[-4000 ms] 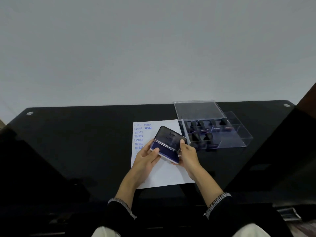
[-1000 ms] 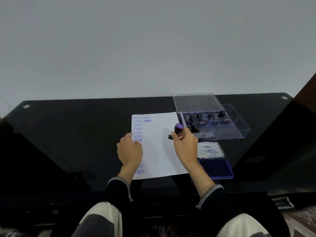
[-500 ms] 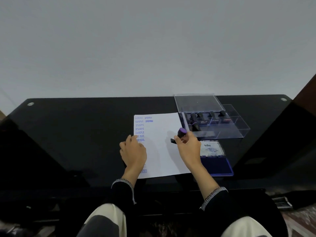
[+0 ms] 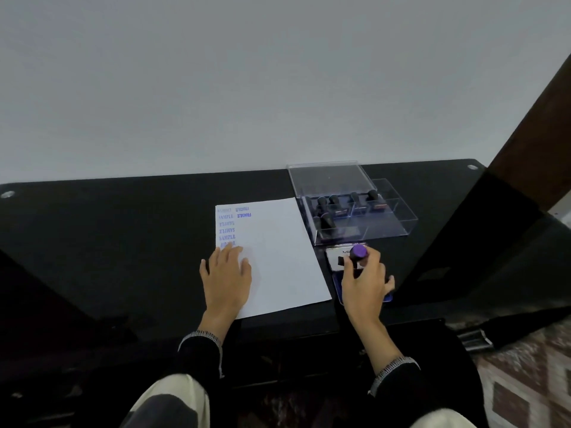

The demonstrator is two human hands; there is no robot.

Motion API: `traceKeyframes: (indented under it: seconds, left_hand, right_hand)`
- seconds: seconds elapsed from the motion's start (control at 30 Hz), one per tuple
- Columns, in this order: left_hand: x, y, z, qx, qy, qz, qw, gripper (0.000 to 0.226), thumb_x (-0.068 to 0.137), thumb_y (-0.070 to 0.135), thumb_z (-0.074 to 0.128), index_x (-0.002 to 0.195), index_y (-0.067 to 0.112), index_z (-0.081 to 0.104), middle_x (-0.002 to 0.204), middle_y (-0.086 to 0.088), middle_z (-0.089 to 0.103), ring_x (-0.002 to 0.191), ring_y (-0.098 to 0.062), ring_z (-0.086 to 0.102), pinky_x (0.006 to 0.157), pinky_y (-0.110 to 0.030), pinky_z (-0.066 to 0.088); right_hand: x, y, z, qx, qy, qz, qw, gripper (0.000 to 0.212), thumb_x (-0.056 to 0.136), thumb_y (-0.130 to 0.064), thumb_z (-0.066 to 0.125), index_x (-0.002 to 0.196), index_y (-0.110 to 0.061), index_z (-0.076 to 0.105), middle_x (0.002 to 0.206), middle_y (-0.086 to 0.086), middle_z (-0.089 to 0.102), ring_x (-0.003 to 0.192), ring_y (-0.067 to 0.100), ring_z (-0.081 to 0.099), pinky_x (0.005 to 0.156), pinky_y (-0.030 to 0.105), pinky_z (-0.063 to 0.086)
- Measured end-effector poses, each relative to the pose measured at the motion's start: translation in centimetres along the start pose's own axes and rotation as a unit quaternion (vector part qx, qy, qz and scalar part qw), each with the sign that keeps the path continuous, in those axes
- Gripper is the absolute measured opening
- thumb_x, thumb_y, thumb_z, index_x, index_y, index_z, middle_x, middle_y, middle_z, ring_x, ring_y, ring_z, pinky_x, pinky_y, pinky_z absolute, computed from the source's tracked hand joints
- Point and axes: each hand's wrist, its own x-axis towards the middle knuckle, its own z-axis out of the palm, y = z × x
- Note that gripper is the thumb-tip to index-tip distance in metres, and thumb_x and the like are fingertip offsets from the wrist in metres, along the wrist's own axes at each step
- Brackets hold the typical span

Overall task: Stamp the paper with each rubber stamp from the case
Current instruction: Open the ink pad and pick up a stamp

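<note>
Right hand (image 4: 364, 285) grips stamp (image 4: 358, 253), hiding ink pad (image 4: 338, 281); left hand (image 4: 227, 278) flat, covering paper (image 4: 278, 257) prints.

On the black desk (image 4: 123, 230), the left hand (image 4: 227, 278) lay flat on the stamped paper (image 4: 278, 257) while the right hand (image 4: 364, 284) gripped a purple-topped rubber stamp (image 4: 358, 253) over the open ink pad (image 4: 341, 273), near the clear case (image 4: 355, 211).

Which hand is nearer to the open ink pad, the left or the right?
Right. The right hand, gripping a purple-topped stamp, is directly over the ink pad; the left hand rests flat on the paper, well to its left.
</note>
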Motion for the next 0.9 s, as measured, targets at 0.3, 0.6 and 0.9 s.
traceKeyframes:
  seconds: [0.3,0.6,0.9]
  left_hand:
    - [-0.1,0.0,0.1,0.012,0.008,0.011,1.000,0.040,0.100,0.032,0.042,0.138,0.019,0.047,0.150,-0.002,0.040,0.143,-0.024,0.027,0.117,-0.050,0.011]
    - [-0.1,0.0,0.2,0.024,0.003,0.011,1.000,0.041,0.100,0.033,0.041,0.138,0.019,0.046,0.151,-0.001,0.039,0.143,-0.024,0.026,0.117,-0.050,0.012]
    - [0.0,-0.1,0.4,0.024,0.005,0.012,1.000,0.041,0.099,0.031,0.041,0.137,0.017,0.048,0.149,-0.004,0.041,0.141,-0.026,0.029,0.117,-0.052,0.013]
  right_hand:
    - [1.6,-0.1,0.8,0.038,-0.031,0.004,0.999,0.030,0.091,-0.022,0.060,0.118,-0.018,0.046,0.094,-0.004,0.055,0.103,0.021,0.055,0.114,0.053,0.003]
    - [2.9,0.1,0.5,0.128,-0.038,0.021,0.991,0.030,0.091,-0.020,0.060,0.116,-0.023,0.044,0.098,0.000,0.059,0.093,0.015,0.048,0.111,0.053,0.022]
    - [2.5,2.4,-2.4,0.094,-0.122,-0.059,0.986,0.038,0.090,-0.015,0.061,0.120,-0.031,0.044,0.090,-0.002,0.060,0.087,0.017,0.058,0.089,0.041,0.048]
